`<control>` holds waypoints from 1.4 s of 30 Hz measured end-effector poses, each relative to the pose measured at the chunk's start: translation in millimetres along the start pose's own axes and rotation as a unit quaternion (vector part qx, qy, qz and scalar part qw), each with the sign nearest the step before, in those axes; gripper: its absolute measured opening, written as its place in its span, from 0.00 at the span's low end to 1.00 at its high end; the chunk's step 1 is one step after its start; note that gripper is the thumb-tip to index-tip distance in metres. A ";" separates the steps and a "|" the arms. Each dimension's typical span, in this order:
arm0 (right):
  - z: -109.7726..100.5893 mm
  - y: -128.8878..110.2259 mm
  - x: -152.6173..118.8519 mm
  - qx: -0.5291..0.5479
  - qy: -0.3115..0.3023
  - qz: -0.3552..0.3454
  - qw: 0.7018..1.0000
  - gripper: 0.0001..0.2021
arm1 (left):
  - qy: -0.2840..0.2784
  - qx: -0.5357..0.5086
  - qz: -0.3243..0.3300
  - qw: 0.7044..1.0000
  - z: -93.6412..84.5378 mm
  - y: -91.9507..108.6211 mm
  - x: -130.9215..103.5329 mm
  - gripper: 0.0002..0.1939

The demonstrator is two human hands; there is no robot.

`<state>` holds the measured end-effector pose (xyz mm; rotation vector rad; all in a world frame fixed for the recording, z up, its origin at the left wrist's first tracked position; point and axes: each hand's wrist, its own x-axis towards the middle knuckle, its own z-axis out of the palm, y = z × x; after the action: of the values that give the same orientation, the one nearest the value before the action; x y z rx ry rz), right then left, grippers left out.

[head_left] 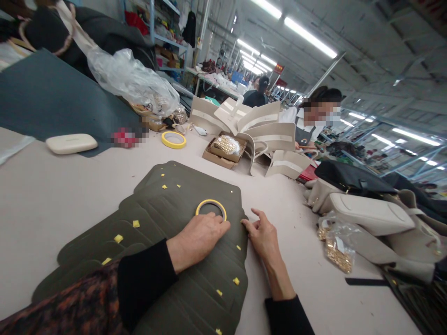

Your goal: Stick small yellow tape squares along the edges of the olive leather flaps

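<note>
A roll of yellow masking tape (199, 205) stands out beyond the fingers of my left hand (199, 239), which is closed on its near side. Both are over a stack of overlapping dark olive-green panels (157, 260) with small yellow tape pieces (136, 224) stuck on them. At the right edge of this stack is my right hand (263, 235), its index finger and thumb apart and a fingertip at the panel edge. Nothing shows in that hand.
Another yellow tape roll (173, 139) lies farther back. Beige bag panels (268, 137) stand behind a cardboard box (223, 151) of gold-coloured hardware. Bagged gold chains (338, 256) and beige bags (370, 214) lie right. A co-worker (309, 121) is across the table.
</note>
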<state>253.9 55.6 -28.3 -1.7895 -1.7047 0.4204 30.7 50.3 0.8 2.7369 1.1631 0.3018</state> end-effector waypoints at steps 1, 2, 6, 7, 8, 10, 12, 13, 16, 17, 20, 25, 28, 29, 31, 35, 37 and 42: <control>-2.2 2.2 -2.2 0.009 0.016 -0.010 1.000 0.17 | 0.002 -0.001 0.000 1.000 0.7 -0.6 -0.2 0.06; -4.1 4.0 -4.5 0.015 0.025 -0.028 0.999 0.16 | 0.005 -0.001 0.001 1.000 1.5 -1.2 -0.2 0.06; -4.5 6.3 -10.1 -0.019 0.002 -0.134 0.991 0.10 | 0.008 0.000 -0.001 1.000 3.0 -2.6 0.0 0.06; -2.6 5.6 -9.8 -0.038 -0.006 -0.147 0.988 0.10 | 0.005 0.000 -0.002 1.000 2.7 -2.5 0.2 0.06; -0.2 4.5 -8.7 -0.056 -0.012 -0.149 0.987 0.10 | 0.002 0.000 -0.004 1.000 2.2 -2.2 0.3 0.06; 4.9 1.5 -5.2 -0.086 -0.020 -0.126 0.988 0.10 | -0.004 0.000 -0.006 1.000 1.1 -1.2 0.7 0.07; 9.0 -2.7 -1.4 -0.109 -0.028 -0.080 0.990 0.10 | -0.008 -0.001 -0.005 1.000 0.6 -0.3 0.9 0.07; 10.5 -5.1 0.2 -0.117 -0.033 -0.057 0.991 0.10 | -0.008 -0.002 -0.005 1.000 0.7 0.0 1.0 0.07; 12.6 -12.6 2.3 -0.139 -0.041 0.001 0.989 0.10 | 0.003 -0.003 -0.004 1.000 1.4 0.1 1.0 0.07; 12.5 -14.6 2.2 -0.147 -0.039 0.013 0.988 0.11 | 0.007 -0.003 -0.003 1.000 1.4 -0.1 0.9 0.07; 9.2 -17.1 0.5 -0.158 -0.037 0.009 0.987 0.11 | 0.016 -0.006 0.007 1.000 0.5 -1.9 0.6 0.07; -2.1 -9.3 -2.0 -0.066 -0.057 -0.038 0.995 0.08 | 0.049 -0.024 0.025 0.998 -0.4 -7.2 1.1 0.06; -5.4 -4.9 -2.1 0.053 -0.075 0.019 0.996 0.10 | 0.046 -0.034 0.026 0.998 1.2 -9.9 1.8 0.07; -5.4 -4.6 -2.5 0.095 -0.076 0.039 0.992 0.10 | 0.044 -0.039 0.028 0.998 1.7 -10.5 2.2 0.07; -4.1 -6.1 -4.3 0.153 -0.085 0.054 0.983 0.10 | 0.058 -0.053 0.031 0.996 2.8 -11.8 2.8 0.07; 1.0 -12.2 -10.0 0.176 -0.146 0.027 0.973 0.09 | 0.120 -0.085 0.022 0.989 4.0 -14.2 3.6 0.09; 1.9 -14.4 -11.4 0.157 -0.168 0.014 0.973 0.09 | 0.131 -0.107 0.026 0.985 4.0 -14.8 3.1 0.10; -6.1 -28.0 -13.0 0.122 -0.086 -0.034 0.988 0.09 | 0.146 -0.149 0.031 0.977 2.8 -11.9 -0.2 0.12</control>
<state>234.5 40.8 -8.5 -1.5517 -1.7410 0.7386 23.0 58.2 -4.6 2.5220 0.9976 0.8390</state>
